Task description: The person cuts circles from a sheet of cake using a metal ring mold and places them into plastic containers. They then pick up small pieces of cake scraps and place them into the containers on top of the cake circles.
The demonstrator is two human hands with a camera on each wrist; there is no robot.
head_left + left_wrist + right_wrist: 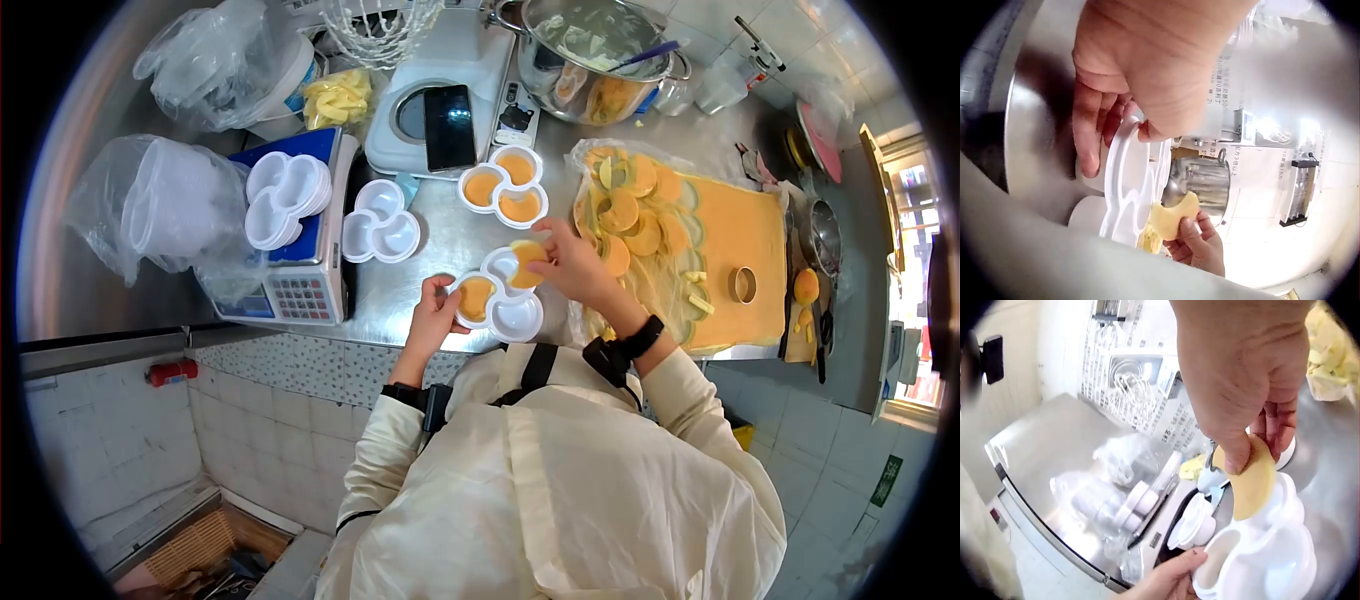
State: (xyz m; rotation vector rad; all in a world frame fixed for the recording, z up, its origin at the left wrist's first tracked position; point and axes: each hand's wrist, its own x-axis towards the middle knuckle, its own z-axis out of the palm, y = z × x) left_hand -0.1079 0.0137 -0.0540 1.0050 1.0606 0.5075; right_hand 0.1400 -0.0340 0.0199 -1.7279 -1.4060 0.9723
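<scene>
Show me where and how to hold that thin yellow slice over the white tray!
Probably come from above and pinch the slice gently by its upper edge, like the right hand: it's thin and flat, and its lower end points toward the tray.

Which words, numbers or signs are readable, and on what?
"配方3倍以上": white wall beside the pot, left wrist view.
"90吉利丁": pale surface above it; neighbouring characters blurred.
Scale keypad: too small.
Green sign: too small.
Right wrist view's wall writing: too blurred.
</scene>
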